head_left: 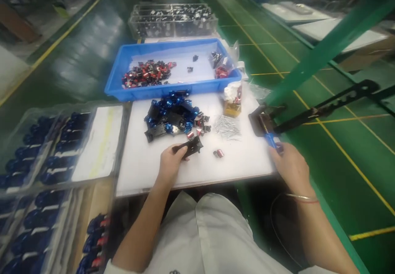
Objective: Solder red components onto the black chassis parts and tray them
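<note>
Clamping a black plastic part (191,147) in the left hand (171,163), fingers of the right hand (290,169) closed on a blue-handled tool (270,140)

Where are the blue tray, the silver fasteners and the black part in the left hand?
blue tray (173,94), head view, front wall
silver fasteners (227,127), head view, pile's middle
black part (194,147), head view, upper face

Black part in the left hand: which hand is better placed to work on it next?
Right, probably: the right hand holds a blue-handled tool, while the left hand is occupied gripping the black part.
</note>
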`<act>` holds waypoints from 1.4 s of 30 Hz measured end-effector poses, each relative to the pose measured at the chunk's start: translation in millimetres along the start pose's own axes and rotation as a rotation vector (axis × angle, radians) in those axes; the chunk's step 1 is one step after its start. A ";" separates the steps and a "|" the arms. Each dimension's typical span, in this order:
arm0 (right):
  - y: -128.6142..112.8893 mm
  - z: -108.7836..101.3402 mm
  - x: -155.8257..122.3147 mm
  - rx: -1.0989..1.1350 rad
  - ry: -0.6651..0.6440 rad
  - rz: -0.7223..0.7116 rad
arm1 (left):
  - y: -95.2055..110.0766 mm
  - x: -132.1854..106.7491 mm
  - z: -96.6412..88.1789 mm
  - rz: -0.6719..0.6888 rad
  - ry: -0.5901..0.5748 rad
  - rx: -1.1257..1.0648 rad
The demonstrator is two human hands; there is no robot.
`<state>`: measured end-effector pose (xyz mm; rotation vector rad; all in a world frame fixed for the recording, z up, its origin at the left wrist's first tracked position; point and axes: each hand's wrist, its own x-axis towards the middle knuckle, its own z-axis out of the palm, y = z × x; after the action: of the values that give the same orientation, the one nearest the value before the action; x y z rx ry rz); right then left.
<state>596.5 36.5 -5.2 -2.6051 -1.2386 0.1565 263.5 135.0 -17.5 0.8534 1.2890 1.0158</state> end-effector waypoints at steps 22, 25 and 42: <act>-62.6 -40.6 -74.9 0.425 -0.222 -0.277 | 2.2 -1.6 8.2 -0.055 -0.049 -0.108; -75.8 -29.7 -77.2 0.372 -0.185 -0.451 | -2.5 -0.7 6.8 -0.042 -0.062 -0.105; -92.3 -14.7 -79.6 0.272 -0.208 -0.643 | -6.3 -0.8 6.4 -0.017 -0.080 0.004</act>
<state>480.2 28.2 33.1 -1.8902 -1.9020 0.4399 270.7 132.3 -22.4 0.8758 1.2287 0.9567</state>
